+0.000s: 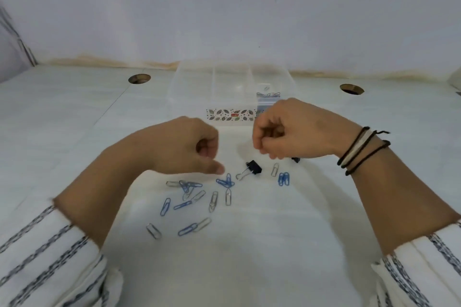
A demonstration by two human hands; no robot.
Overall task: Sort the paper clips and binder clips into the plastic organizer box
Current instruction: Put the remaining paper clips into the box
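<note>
Two hands are recorded above the white table (74, 112). Left hand (184, 147): fingers curled into a loose fist, thumb extended toward 4 o'clock, its tip just beside a crossed cluster of blue paper clips (225, 181); nothing is seen held. Right hand (287, 132): fingers curled inward with tips bunched together at its 8 o'clock side; whether anything is pinched inside cannot be told. Black and white cords (361, 149) are worn at the right wrist.

Binder clips: one black binder clip (254, 167) lies in full view between the hands, wire handle pointing to 8 o'clock; a second dark clip (295, 159) is mostly hidden under the right hand.

Paper clips on the table: about eight blue and about nine silver, an approximate count since several overlap. A blue pair (284, 178) lies at 4 o'clock of the black binder clip, a single silver paper clip (275, 169) just beside it. The remainder is scattered at 6 to 8 o'clock.

Plastic organizer box (194, 87): one, clear, divided, placed at 12 o'clock beyond the hands. A few clips (268, 94) are seen in its right compartment; number not readable.

Two round holes (139, 79) are noted in the tabletop, at 10 and 2 o'clock.
</note>
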